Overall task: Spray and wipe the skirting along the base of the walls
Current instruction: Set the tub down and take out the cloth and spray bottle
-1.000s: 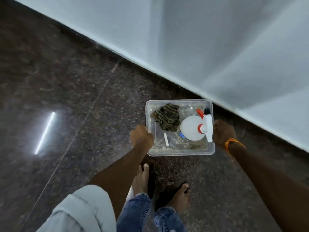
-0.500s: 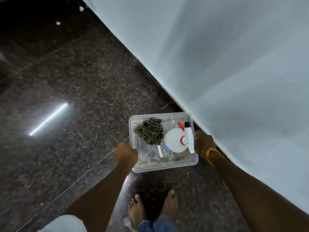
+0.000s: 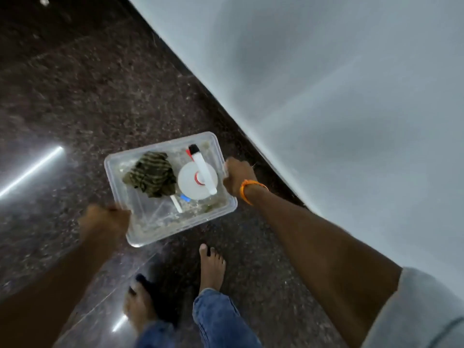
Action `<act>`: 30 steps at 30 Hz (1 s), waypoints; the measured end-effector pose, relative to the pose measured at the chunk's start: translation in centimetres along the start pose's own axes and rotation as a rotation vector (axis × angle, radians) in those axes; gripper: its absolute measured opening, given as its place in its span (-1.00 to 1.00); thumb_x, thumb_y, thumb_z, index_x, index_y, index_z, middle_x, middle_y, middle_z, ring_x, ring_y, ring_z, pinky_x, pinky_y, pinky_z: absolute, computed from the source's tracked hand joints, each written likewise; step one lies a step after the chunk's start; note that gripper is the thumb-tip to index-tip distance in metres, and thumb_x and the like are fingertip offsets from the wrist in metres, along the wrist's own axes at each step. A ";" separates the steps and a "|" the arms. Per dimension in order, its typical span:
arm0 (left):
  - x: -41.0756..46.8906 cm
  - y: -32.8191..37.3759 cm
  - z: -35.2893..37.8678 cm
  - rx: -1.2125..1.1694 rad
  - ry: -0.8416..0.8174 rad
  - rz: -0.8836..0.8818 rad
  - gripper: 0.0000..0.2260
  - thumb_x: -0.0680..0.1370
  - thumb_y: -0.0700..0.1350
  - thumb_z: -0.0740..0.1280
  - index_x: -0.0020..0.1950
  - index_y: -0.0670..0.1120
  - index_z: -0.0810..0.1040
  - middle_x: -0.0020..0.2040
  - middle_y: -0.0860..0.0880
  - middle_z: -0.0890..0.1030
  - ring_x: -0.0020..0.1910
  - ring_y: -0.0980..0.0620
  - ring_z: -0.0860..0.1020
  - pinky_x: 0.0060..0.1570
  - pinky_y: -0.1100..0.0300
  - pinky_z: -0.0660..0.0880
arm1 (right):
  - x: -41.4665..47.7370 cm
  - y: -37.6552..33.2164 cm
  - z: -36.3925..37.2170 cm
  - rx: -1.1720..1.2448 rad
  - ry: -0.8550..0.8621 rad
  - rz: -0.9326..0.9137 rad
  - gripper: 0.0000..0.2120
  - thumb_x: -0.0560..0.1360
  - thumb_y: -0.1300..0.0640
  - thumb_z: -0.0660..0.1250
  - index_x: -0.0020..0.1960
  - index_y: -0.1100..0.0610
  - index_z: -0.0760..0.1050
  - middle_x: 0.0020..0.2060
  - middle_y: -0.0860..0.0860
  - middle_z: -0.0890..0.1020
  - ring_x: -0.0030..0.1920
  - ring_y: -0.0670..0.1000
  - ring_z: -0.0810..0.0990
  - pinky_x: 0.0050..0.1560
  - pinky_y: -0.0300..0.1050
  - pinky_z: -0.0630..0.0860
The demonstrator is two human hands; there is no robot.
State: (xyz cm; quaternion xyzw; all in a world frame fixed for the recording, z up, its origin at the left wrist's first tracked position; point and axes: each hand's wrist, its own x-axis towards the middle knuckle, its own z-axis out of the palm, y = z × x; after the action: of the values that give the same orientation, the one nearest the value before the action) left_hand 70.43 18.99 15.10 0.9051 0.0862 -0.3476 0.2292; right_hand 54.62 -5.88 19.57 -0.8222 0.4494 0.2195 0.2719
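I carry a clear plastic tub [image 3: 148, 234] above the floor. My left hand [image 3: 104, 221] grips its near left rim and my right hand [image 3: 237, 175], with an orange band at the wrist, grips its right rim. Inside lie a crumpled green striped cloth [image 3: 150, 177] and a white spray bottle [image 3: 197, 180] with a red collar and black nozzle tip, seen from above. The dark skirting [image 3: 226, 121] runs diagonally along the base of the pale wall [image 3: 339, 109] just right of the tub.
Polished dark speckled stone floor [image 3: 88, 96] spreads to the left, with a bright light reflection [image 3: 30, 169]. My bare feet [image 3: 212, 267] and jeans cuffs show below the tub. A small white stick and a blue item lie in the tub.
The view has swung so the wall now runs more steeply on the right. The tub has tilted and shifted with both hands still on it, and my feet have stepped forward.
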 end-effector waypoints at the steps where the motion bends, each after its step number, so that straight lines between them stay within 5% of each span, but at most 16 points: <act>1: 2.6 -1.3 0.8 -0.014 -0.012 0.024 -0.63 0.35 0.03 0.37 -0.10 -0.27 0.62 -0.06 -0.37 0.63 -0.02 -0.35 0.62 -0.03 -0.13 0.59 | 1.2 -0.7 0.8 0.008 -0.002 -0.001 -0.67 0.57 0.20 0.30 0.30 0.27 0.44 0.25 0.34 0.55 0.27 0.37 0.51 0.17 0.08 0.48; 6: 9.2 -2.8 0.9 -0.030 0.166 0.064 -0.82 0.39 -0.04 0.45 -0.11 -0.12 0.69 -0.17 -0.23 0.67 -0.11 -0.20 0.65 -0.04 -0.09 0.62 | 8.8 -5.4 7.7 -0.002 0.009 -0.054 -0.69 0.56 0.23 0.30 0.29 0.28 0.47 0.25 0.29 0.58 0.25 0.32 0.54 0.16 0.06 0.51; 11: 16.2 -4.8 1.9 -0.096 0.156 0.095 -0.82 0.41 -0.11 0.49 -0.11 -0.22 0.68 -0.19 -0.25 0.67 -0.13 -0.20 0.66 -0.02 -0.12 0.61 | 14.1 -8.1 11.1 -0.005 0.021 -0.117 -0.66 0.59 0.21 0.31 0.33 0.28 0.46 0.31 0.28 0.54 0.29 0.30 0.53 0.21 0.08 0.50; 17: 24.4 -5.5 1.8 -0.164 0.165 0.069 -0.84 0.28 -0.12 0.57 -0.29 -0.11 0.62 -0.24 -0.19 0.68 -0.20 -0.18 0.67 -0.07 -0.16 0.63 | 20.6 -11.7 14.4 -0.016 0.062 -0.203 -0.69 0.58 0.22 0.33 0.29 0.30 0.51 0.29 0.28 0.57 0.24 0.29 0.57 0.07 0.04 0.53; 26: 32.7 -4.0 -0.4 -0.319 0.164 0.080 -0.89 0.33 -0.38 0.48 -0.20 -0.35 0.60 -0.24 -0.29 0.66 -0.33 -0.23 0.67 -0.23 -0.26 0.62 | 27.5 -17.6 15.1 -0.042 0.102 -0.339 -0.70 0.57 0.24 0.33 0.26 0.34 0.51 0.26 0.29 0.58 0.21 0.29 0.59 -0.06 -0.01 0.49; 30: 33.1 -4.0 0.0 -0.290 0.198 0.085 -0.89 0.33 -0.31 0.48 -0.20 -0.31 0.63 -0.25 -0.26 0.68 -0.38 -0.17 0.67 -0.32 -0.13 0.65 | 29.2 -19.3 14.8 -0.095 0.127 -0.385 -0.69 0.57 0.22 0.32 0.27 0.34 0.50 0.28 0.29 0.56 0.26 0.29 0.56 0.11 0.06 0.54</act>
State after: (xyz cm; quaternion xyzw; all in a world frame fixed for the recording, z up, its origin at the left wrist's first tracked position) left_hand 93.79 22.37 -8.43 0.8952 0.1193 -0.2306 0.3623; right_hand 84.04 -5.80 -4.45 -0.9170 0.2893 0.1321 0.2407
